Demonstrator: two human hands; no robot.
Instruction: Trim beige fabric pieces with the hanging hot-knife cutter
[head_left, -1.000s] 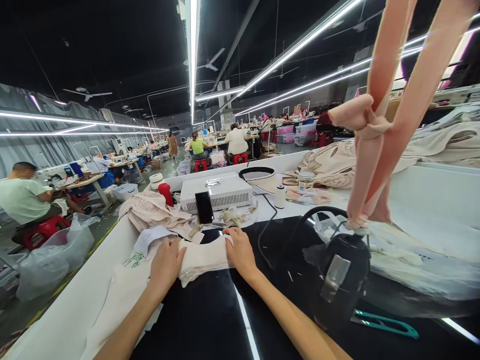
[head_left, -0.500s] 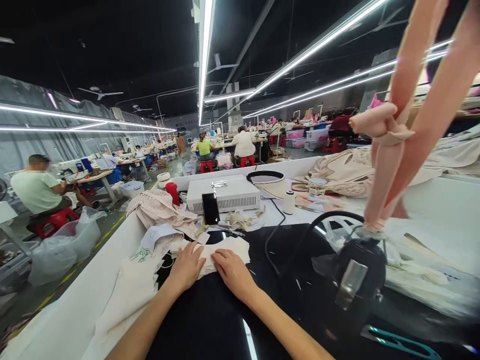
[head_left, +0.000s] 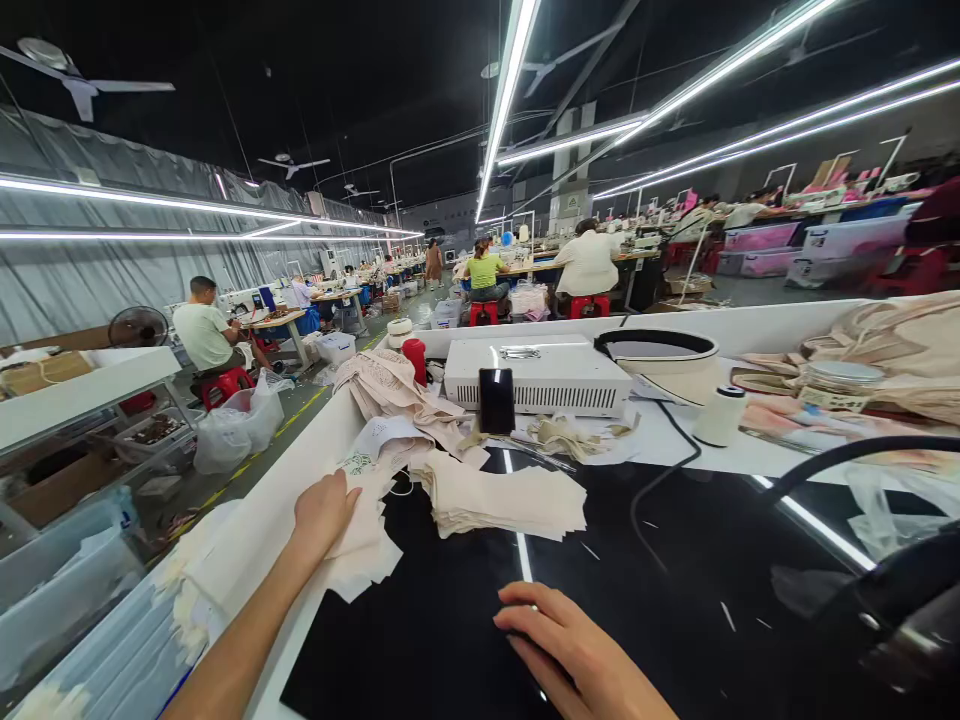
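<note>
My left hand (head_left: 322, 515) is at the left edge of the black work surface, closed on a loose pile of cream fabric pieces (head_left: 367, 550). Its thumb lies over the cloth, and the other fingers are mostly hidden. Over the black surface (head_left: 450, 620), my right hand (head_left: 562, 640) is open with fingers slightly apart, holding nothing. A neat stack of cream cut fabric (head_left: 502, 500) lies between and beyond the hands, touched by neither. Beside it, against the left wall, is a white piece with a green print (head_left: 360, 463).
Behind the stack are a phone (head_left: 496, 400), a white vented box (head_left: 536, 375), a thread cone (head_left: 720, 415) and a visor (head_left: 660, 362). A black cable (head_left: 660, 480) crosses the surface. Dark blurred equipment (head_left: 900, 620) stands at right. Co-workers sit at sewing tables beyond.
Both hands have left the cream stack. My left hand moved left onto the loose fabric pile; my right hand drew back toward me. The view has turned left.
</note>
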